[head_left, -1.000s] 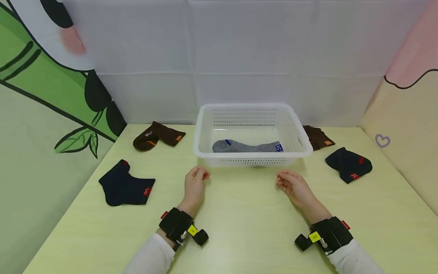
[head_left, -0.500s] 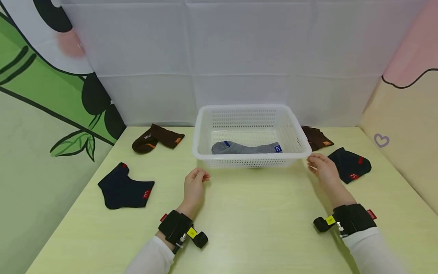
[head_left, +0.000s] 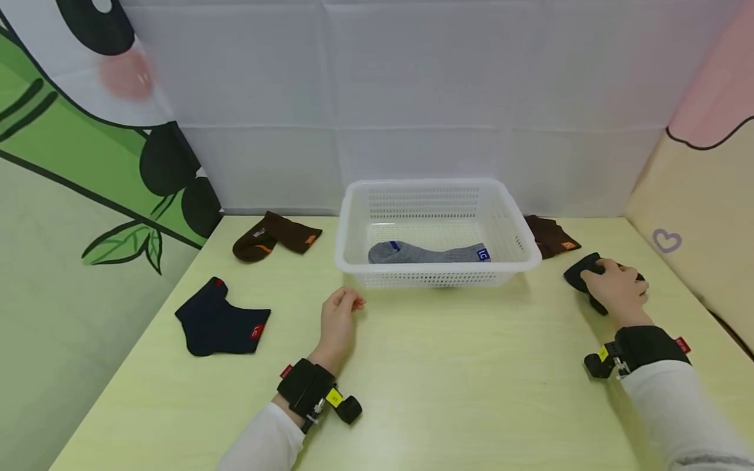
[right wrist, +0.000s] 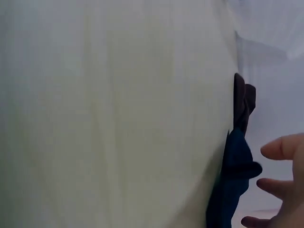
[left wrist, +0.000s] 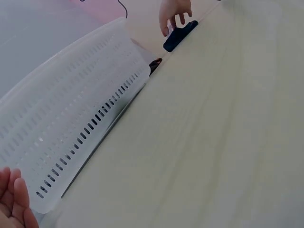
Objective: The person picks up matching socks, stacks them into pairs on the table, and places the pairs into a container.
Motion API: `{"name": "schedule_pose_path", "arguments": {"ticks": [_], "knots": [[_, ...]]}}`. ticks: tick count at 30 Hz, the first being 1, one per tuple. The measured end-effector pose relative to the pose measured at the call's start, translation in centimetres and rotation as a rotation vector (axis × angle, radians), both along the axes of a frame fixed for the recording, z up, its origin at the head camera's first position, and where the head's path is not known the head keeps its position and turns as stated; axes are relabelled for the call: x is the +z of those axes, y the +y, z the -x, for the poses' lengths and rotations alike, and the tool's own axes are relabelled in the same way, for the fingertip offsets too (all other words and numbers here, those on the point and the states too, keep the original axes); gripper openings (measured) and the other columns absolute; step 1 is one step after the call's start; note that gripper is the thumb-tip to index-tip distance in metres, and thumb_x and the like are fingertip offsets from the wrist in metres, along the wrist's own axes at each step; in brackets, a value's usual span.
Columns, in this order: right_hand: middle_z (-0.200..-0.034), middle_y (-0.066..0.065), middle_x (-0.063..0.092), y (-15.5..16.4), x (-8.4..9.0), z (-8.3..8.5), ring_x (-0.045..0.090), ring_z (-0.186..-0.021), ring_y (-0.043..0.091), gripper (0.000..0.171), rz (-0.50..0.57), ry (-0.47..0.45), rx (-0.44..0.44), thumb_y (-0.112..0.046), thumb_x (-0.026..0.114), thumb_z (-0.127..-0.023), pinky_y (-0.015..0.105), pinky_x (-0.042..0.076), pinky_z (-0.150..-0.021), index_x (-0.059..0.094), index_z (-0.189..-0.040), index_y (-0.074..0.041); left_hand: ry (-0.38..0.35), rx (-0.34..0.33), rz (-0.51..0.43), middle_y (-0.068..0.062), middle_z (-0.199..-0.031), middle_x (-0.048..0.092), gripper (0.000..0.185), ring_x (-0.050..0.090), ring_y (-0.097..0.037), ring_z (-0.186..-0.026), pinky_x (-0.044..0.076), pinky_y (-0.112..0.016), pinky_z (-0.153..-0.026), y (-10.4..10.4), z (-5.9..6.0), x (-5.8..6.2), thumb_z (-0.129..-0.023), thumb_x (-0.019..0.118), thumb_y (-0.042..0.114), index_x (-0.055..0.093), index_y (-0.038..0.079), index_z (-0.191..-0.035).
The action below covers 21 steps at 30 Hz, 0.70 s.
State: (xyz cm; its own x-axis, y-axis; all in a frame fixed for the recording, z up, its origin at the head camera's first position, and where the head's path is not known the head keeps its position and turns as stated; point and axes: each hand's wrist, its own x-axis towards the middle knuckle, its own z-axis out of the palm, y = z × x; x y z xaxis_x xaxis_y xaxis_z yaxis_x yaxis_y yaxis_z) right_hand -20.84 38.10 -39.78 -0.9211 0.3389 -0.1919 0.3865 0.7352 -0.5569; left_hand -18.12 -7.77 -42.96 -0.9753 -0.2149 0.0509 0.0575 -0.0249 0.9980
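My right hand (head_left: 618,288) is just over a folded navy sock (head_left: 580,269) at the right of the table, covering part of it. In the right wrist view its spread fingers (right wrist: 280,147) reach toward the navy sock (right wrist: 230,180) with a gap between. My left hand (head_left: 338,320) rests on the table before the white basket (head_left: 438,278), fingers loosely bent and holding nothing. Inside the basket lies a grey sock (head_left: 427,253) with a blue label. At the left is another navy sock (head_left: 220,320) with red marks.
A brown sock (head_left: 288,230) with orange marks lies at the back left. Another brown sock (head_left: 550,235) sits at the back right, partly hidden by the basket. A white cloth (head_left: 424,85) hangs behind the table, and painted walls flank it.
My right hand has moved right, from in front of the basket, past its right corner, to over the right navy sock. My left hand has stayed in place.
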Motion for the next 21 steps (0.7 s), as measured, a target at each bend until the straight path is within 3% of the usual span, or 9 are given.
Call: {"name": "schedule_pose_path", "arguments": {"ticks": [3,7,14,21], "knots": [[-0.137,0.050,-0.008,1.0,-0.5,0.1,-0.006,-0.123,0.070,0.074,-0.036,-0.094,0.124,-0.043,0.034,-0.095,0.075,0.004,-0.094,0.006,-0.148,0.001,-0.002,-0.005,0.003,0.003,-0.071,0.058,0.020,0.056,-0.011,-0.070,0.047,-0.021,-0.071,-0.1,0.1,-0.1,-0.092,0.046,0.003,0.058,-0.006,-0.079],[-0.140,0.048,-0.002,1.7,-0.7,0.3,-0.002,-0.128,0.063,0.076,-0.115,-0.156,0.236,-0.046,0.034,-0.095,0.074,0.000,-0.096,0.008,-0.147,0.004,-0.004,-0.013,-0.009,0.002,-0.071,0.058,0.020,0.056,-0.012,-0.070,0.047,-0.021,-0.072,-0.1,0.2,-0.1,-0.092,0.046,0.002,0.058,-0.006,-0.078],[-0.137,0.048,-0.007,1.3,0.1,-0.1,-0.009,-0.117,0.077,0.087,-0.149,-0.305,0.259,-0.058,0.037,-0.092,0.085,-0.001,-0.085,0.004,-0.148,0.000,0.003,-0.015,-0.013,0.002,-0.071,0.058,0.020,0.056,-0.012,-0.070,0.047,-0.021,-0.071,0.0,0.2,0.0,-0.093,0.045,0.002,0.057,-0.005,-0.078],[-0.135,0.050,-0.002,0.5,0.7,-0.7,-0.002,-0.116,0.078,0.086,-0.196,-0.344,0.290,-0.057,0.039,-0.092,0.085,0.004,-0.086,0.007,-0.146,0.002,-0.003,-0.019,-0.013,0.002,-0.071,0.058,0.020,0.056,-0.011,-0.070,0.047,-0.020,-0.071,-0.1,0.2,-0.1,-0.093,0.045,0.002,0.057,-0.005,-0.078]]}}
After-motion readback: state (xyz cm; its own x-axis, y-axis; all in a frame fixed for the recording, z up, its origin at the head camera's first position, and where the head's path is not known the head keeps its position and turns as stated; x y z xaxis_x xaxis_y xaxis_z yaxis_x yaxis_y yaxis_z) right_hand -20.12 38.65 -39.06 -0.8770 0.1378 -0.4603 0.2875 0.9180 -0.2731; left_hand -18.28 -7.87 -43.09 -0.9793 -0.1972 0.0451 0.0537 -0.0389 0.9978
